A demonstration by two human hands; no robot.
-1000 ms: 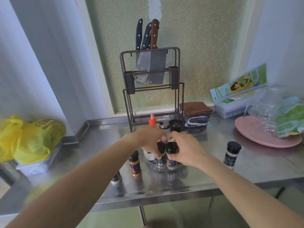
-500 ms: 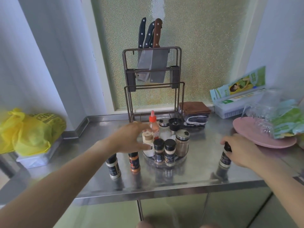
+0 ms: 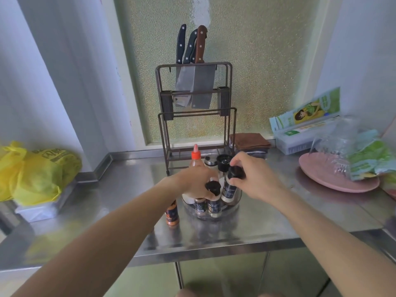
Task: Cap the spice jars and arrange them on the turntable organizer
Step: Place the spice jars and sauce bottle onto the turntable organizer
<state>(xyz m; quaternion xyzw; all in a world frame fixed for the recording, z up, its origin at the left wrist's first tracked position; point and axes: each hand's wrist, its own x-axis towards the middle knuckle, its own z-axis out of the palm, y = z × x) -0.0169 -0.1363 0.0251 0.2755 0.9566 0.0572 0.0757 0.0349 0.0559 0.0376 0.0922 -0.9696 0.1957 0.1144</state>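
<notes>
Table [image 3: 267, 224]: stainless steel, carrying everything listed.
Turntable organizer [image 3: 232, 207]: clear round tray, mid-table, nearer the front edge than the back.
Right hand [image 3: 257, 179]: fingers closed on the black cap of a pale-filled spice jar [image 3: 229, 189], held tilted over the organizer's right side; whether its base touches the tray cannot be told.
Left hand [image 3: 197, 181]: curled over the organizer's left side, fingers against a black-capped jar [image 3: 214, 205] standing at the tray's front; a firm grip cannot be confirmed.
Second front jar [image 3: 200, 204]: just left of that one, cap hidden by the hand.
Orange jar [image 3: 172, 213]: on the table, just left of the organizer, outside it.
Red-tipped bottle [image 3: 195, 158]: at the organizer's back.
Knife rack [image 3: 196, 116]: toward the back edge, three knives.
Yellow bag [image 3: 32, 172]: left end; dark print, unreadable.
Pink plate [image 3: 321, 179]: right end, under plastic packets.
Green carton [image 3: 306, 116]: back right corner; cartoon figure, text illegible.
Jar labels: dark with fine print, too blurred to read.
</notes>
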